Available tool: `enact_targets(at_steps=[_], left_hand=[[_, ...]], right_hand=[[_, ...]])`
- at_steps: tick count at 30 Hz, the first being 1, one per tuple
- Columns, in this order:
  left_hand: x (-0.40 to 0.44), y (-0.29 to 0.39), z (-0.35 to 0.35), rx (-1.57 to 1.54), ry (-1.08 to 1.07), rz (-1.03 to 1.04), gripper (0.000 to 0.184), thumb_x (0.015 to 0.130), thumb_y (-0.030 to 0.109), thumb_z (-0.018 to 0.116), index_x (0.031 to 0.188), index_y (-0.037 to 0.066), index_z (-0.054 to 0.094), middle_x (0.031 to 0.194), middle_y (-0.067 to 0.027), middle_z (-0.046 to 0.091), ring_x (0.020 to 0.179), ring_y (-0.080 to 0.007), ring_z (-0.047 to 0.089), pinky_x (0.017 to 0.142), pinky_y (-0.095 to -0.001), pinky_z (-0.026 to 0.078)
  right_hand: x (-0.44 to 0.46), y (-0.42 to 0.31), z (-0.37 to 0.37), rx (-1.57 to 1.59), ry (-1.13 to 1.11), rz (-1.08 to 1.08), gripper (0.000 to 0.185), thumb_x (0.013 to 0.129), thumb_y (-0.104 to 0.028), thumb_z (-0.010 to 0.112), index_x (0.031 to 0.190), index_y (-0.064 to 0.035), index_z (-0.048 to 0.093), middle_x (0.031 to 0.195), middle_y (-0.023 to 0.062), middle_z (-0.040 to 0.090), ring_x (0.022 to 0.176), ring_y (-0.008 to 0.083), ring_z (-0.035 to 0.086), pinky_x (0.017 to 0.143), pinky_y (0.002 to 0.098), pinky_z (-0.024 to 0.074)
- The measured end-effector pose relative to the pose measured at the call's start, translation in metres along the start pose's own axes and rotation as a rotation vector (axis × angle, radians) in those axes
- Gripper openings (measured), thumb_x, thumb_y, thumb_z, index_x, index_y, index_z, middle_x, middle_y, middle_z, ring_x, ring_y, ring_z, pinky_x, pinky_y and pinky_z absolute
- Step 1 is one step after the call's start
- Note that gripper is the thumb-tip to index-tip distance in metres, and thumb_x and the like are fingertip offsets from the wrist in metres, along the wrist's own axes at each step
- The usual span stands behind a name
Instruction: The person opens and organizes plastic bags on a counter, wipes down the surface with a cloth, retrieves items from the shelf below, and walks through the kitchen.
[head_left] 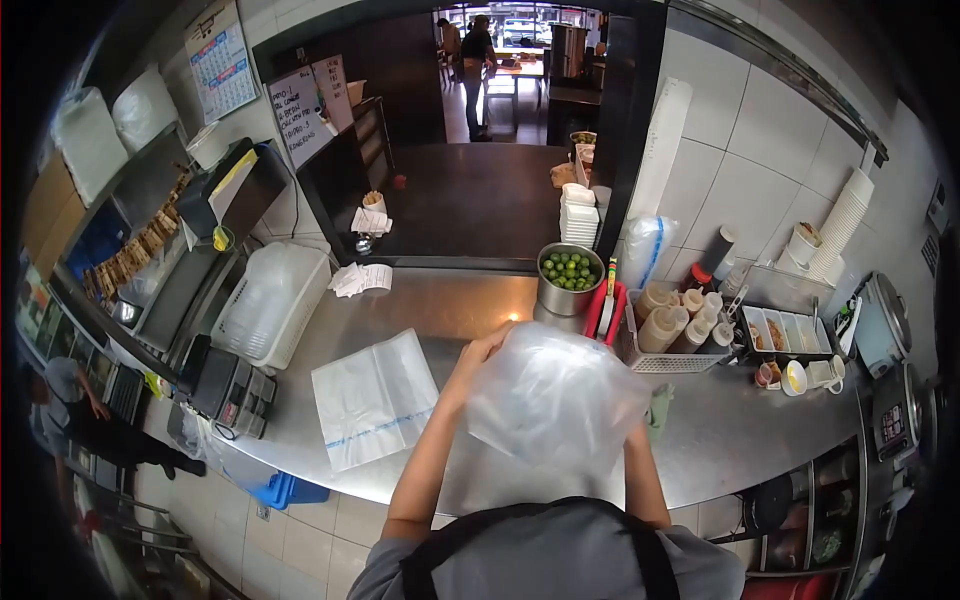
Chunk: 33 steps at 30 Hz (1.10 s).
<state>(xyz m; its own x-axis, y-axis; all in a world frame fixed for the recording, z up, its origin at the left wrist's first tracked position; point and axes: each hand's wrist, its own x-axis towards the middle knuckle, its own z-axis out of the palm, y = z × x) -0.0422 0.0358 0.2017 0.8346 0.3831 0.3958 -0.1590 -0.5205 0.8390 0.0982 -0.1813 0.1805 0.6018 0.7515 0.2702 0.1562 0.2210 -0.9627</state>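
Note:
A large translucent plastic bag (555, 400) is spread wide above the steel counter (430, 300), right in front of my chest. My left hand (482, 350) is at the bag's upper left edge, its fingers closed on the plastic. At the right side of the bag my forearm shows, while my right hand is hidden behind the plastic. A flat stack of clear bags with a blue stripe (376, 400) lies on the counter to the left of my left arm.
Beyond the bag are a pot of green limes (570, 272), a red holder (607, 312) and a basket of sauce bottles (668, 335). A white crate (285, 310) stands left. One person (478, 75) is in the room ahead, another (85, 410) at far left.

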Motion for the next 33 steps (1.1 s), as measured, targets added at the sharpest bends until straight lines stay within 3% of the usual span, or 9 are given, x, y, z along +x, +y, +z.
enact_targets(at_steps=[3, 5, 10, 14, 17, 20, 26, 29, 33], left_hand=[[-0.020, -0.054, 0.017, -0.060, -0.043, -0.213, 0.036, 0.075, 0.007, 0.056, 0.109, -0.002, 0.056, 0.099, -0.0188, 0.062, 0.082, -0.0240, 0.063, 0.068, -0.0339, 0.050], [-0.038, -0.095, 0.046, -0.126, 0.063, -0.348, 0.031, 0.075, 0.008, 0.054, 0.103, -0.005, 0.057, 0.085, -0.0184, 0.065, 0.074, -0.0238, 0.063, 0.060, -0.0333, 0.050], [-0.063, -0.147, 0.077, -0.080, 0.104, -0.565, 0.025, 0.074, 0.007, 0.053, 0.090, -0.011, 0.058, 0.075, -0.0221, 0.063, 0.064, -0.0282, 0.064, 0.056, -0.0360, 0.049], [-0.081, -0.095, 0.058, 0.050, -0.014, -0.444, 0.030, 0.074, 0.010, 0.054, 0.097, -0.008, 0.057, 0.086, -0.0247, 0.062, 0.071, -0.0304, 0.064, 0.062, -0.0370, 0.050], [-0.116, -0.125, 0.060, 0.154, -0.077, -0.270, 0.035, 0.074, 0.014, 0.058, 0.104, -0.004, 0.056, 0.094, -0.0243, 0.062, 0.080, -0.0305, 0.064, 0.069, -0.0372, 0.050], [-0.135, -0.144, 0.062, 0.024, -0.037, -0.244, 0.035, 0.074, 0.014, 0.060, 0.103, -0.005, 0.057, 0.091, -0.0212, 0.063, 0.084, -0.0275, 0.063, 0.073, -0.0363, 0.049], [-0.147, -0.136, 0.070, -0.627, 0.037, -0.787, 0.029, 0.079, 0.010, 0.059, 0.105, -0.001, 0.056, 0.097, -0.0111, 0.062, 0.084, -0.0200, 0.060, 0.068, -0.0308, 0.050], [-0.154, -0.129, 0.078, -0.783, 0.254, -0.749, 0.023, 0.083, 0.008, 0.055, 0.105, 0.000, 0.053, 0.093, -0.0090, 0.061, 0.082, -0.0168, 0.059, 0.063, -0.0276, 0.049], [-0.168, -0.100, 0.066, -0.985, 0.183, -0.967, 0.021, 0.089, 0.018, 0.050, 0.102, 0.002, 0.052, 0.088, -0.0086, 0.061, 0.078, -0.0171, 0.058, 0.064, -0.0284, 0.048]], right_hand=[[0.000, 0.021, 0.020, 0.090, 0.036, 0.104, 0.018, 0.083, -0.007, 0.051, 0.101, -0.0045, 0.051, 0.095, 0.0039, 0.058, 0.078, 0.0146, 0.055, 0.062, 0.0222, 0.0421], [0.005, 0.030, 0.034, 0.054, 0.077, 0.151, 0.018, 0.084, -0.007, 0.050, 0.102, -0.0046, 0.051, 0.096, 0.0040, 0.058, 0.078, 0.0147, 0.055, 0.062, 0.0223, 0.0423], [-0.003, 0.040, 0.044, 0.036, 0.101, 0.225, 0.019, 0.084, -0.008, 0.050, 0.103, -0.0047, 0.051, 0.097, 0.0041, 0.058, 0.079, 0.0149, 0.056, 0.063, 0.0224, 0.0427], [-0.022, 0.041, 0.037, 0.035, 0.091, 0.272, 0.019, 0.085, -0.008, 0.050, 0.104, -0.0048, 0.051, 0.097, 0.0043, 0.058, 0.080, 0.0151, 0.056, 0.063, 0.0225, 0.0430], [-0.037, 0.041, 0.032, 0.050, 0.087, 0.311, 0.020, 0.085, -0.008, 0.050, 0.104, -0.0049, 0.051, 0.098, 0.0044, 0.058, 0.080, 0.0153, 0.056, 0.063, 0.0226, 0.0432], [-0.045, 0.040, 0.026, 0.060, 0.083, 0.339, 0.020, 0.085, -0.009, 0.050, 0.105, -0.0049, 0.051, 0.099, 0.0045, 0.058, 0.081, 0.0154, 0.057, 0.064, 0.0227, 0.0435], [-0.051, 0.053, 0.041, 0.085, 0.100, 0.381, 0.021, 0.086, -0.009, 0.049, 0.106, -0.0051, 0.052, 0.100, 0.0047, 0.058, 0.082, 0.0157, 0.057, 0.064, 0.0228, 0.0439], [-0.059, 0.054, 0.044, 0.083, 0.109, 0.413, 0.021, 0.086, -0.010, 0.049, 0.107, -0.0052, 0.052, 0.101, 0.0048, 0.059, 0.082, 0.0159, 0.058, 0.065, 0.0229, 0.0442], [-0.088, 0.042, 0.025, 0.191, 0.076, 0.640, 0.022, 0.087, -0.010, 0.049, 0.108, -0.0053, 0.052, 0.101, 0.0050, 0.059, 0.083, 0.0161, 0.058, 0.065, 0.0230, 0.0445]])
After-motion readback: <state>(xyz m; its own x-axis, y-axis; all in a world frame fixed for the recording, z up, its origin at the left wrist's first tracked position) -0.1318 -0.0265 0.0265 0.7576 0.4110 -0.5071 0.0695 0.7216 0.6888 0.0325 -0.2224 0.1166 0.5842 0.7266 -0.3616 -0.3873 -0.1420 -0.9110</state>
